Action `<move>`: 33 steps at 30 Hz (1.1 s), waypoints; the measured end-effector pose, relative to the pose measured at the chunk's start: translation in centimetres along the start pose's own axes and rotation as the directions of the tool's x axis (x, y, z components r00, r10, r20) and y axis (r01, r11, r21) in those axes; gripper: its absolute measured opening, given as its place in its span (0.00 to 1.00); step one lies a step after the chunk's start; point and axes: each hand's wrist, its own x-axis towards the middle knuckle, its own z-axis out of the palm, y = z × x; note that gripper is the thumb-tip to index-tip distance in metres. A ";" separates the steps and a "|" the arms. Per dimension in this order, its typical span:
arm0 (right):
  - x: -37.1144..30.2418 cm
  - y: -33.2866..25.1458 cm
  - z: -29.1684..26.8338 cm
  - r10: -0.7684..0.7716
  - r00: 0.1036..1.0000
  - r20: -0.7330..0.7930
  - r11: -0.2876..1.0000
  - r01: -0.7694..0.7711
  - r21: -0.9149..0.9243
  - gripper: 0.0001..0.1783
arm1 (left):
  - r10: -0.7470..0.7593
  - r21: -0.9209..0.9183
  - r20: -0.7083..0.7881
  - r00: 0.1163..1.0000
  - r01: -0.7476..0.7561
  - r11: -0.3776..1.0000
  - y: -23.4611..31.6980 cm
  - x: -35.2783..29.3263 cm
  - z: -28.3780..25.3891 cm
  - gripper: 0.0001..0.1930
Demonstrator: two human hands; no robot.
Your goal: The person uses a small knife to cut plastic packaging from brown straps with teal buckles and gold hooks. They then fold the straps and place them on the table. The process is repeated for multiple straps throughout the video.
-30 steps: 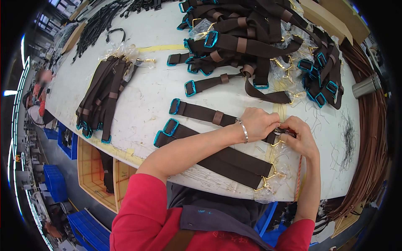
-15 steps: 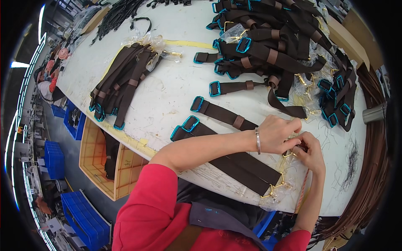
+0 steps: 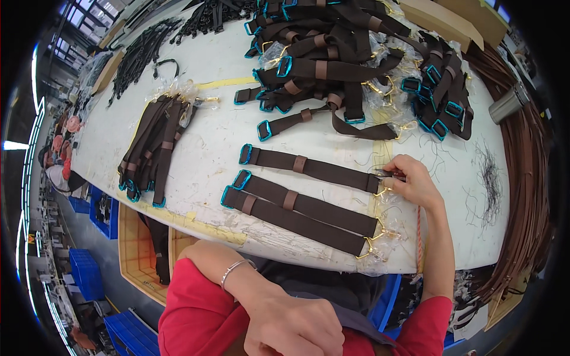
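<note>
My right hand [image 3: 415, 183] is closed at the right end of a dark brown webbing strap [image 3: 332, 174], beside its gold metal clasp. A small dark, thin tool [image 3: 396, 175] shows between the fingers; its exact kind is unclear. My left hand [image 3: 295, 327] is drawn back close to my body, fingers curled under, and whatever they may hold is hidden. Nearer to me, two more straps [image 3: 323, 209] lie side by side on the table. All three have blue buckles at the left, a brown loop and gold clasps partly wrapped in clear plastic.
A large heap of similar straps [image 3: 332, 68] covers the far side, with a smaller pile [image 3: 442, 89] right of it. Another bundle [image 3: 153, 142] lies left. Loose threads [image 3: 490, 184] and long brown strips [image 3: 522, 196] are at right. A yellow crate [image 3: 133, 252] stands beyond the table's edge.
My left hand has left the strap's clasp end and come back toward my body. My right hand stays at that strap. The view has shifted, so the table's contents sit differently.
</note>
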 end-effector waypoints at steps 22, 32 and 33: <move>0.1 0.1 0.3 -0.012 1.000 -0.005 1.000 0.012 -0.002 0.14 | -0.359 -0.296 0.420 0.833 0.500 0.814 -1.6 2.4 -1.7 0.10; 0.0 1.1 0.0 -0.077 0.997 0.002 0.996 0.077 0.033 0.14 | -0.569 0.891 -0.103 0.816 0.329 0.312 -12.1 0.6 -17.5 0.13; 0.0 1.2 0.0 -0.089 0.996 0.000 0.995 0.089 0.040 0.13 | -0.579 0.875 -0.111 0.808 0.355 0.328 -12.5 0.3 -17.7 0.12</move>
